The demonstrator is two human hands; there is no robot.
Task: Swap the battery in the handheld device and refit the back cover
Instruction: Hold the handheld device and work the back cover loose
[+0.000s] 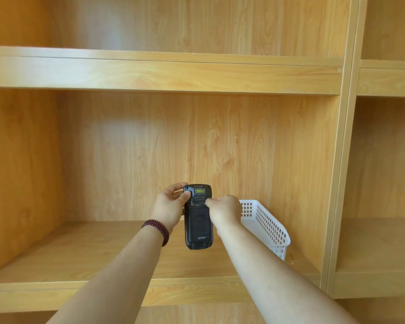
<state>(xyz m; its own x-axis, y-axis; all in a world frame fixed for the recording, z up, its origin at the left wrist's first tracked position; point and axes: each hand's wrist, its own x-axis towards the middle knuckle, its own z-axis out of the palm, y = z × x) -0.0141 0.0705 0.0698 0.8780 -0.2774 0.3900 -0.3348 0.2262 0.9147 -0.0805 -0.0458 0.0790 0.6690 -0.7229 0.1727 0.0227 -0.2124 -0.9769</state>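
A black handheld device (198, 220) is held upright in the air in front of the shelf, its back towards me, with the back cover (199, 224) on it and a small yellow label near the top. My left hand (171, 205) grips its upper left edge, thumb on the top corner. My right hand (225, 210) is closed, with its fingertips pinched at the cover's upper right edge. No loose battery is in view.
A white perforated plastic basket (269, 226) stands on the wooden shelf (80, 249) just right of my right hand, partly hidden by my forearm. A beaded bracelet (156, 229) circles my left wrist. Shelf boards and an upright divider (341, 160) surround the compartment.
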